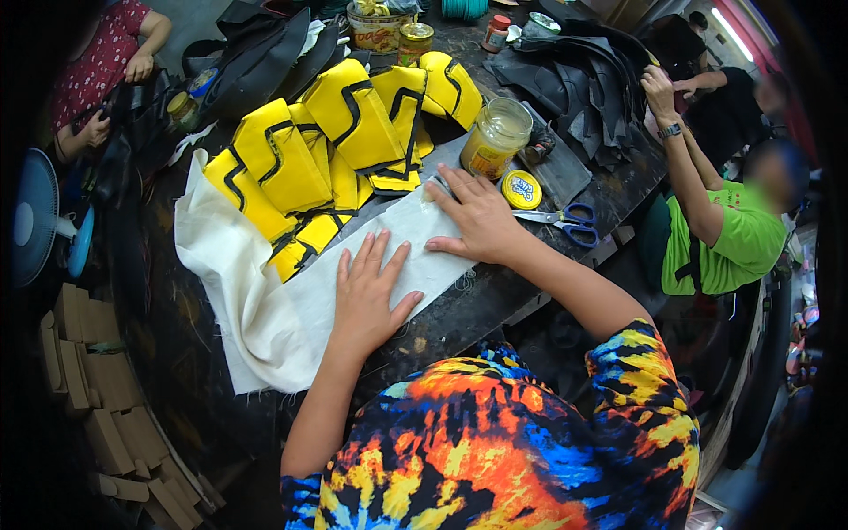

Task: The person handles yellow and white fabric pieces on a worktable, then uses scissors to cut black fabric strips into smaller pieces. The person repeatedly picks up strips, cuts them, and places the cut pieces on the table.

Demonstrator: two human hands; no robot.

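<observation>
A long strip of white cloth (305,238) runs slantwise over the dark worktable, its left end rumpled and frayed. My left hand (369,287) lies flat on the strip with fingers spread. Farther up the cloth, my right hand (481,215) also presses flat, thumb pointing left. Neither hand holds anything. Beyond the cloth, several yellow pieces with black trim (358,115) overlap in a pile. By my right hand stand an open glass jar (497,139) with yellowish contents and its yellow lid (521,190). Scissors with blue handles (570,221) rest beside the lid.
Black sheet pieces (574,88) are heaped at the far right, more (256,66) at the far left. Jars and a tub (375,26) stand at the back. A person in green (724,234) works at right, another in red (106,53) at left. A blue fan (40,216) stands left.
</observation>
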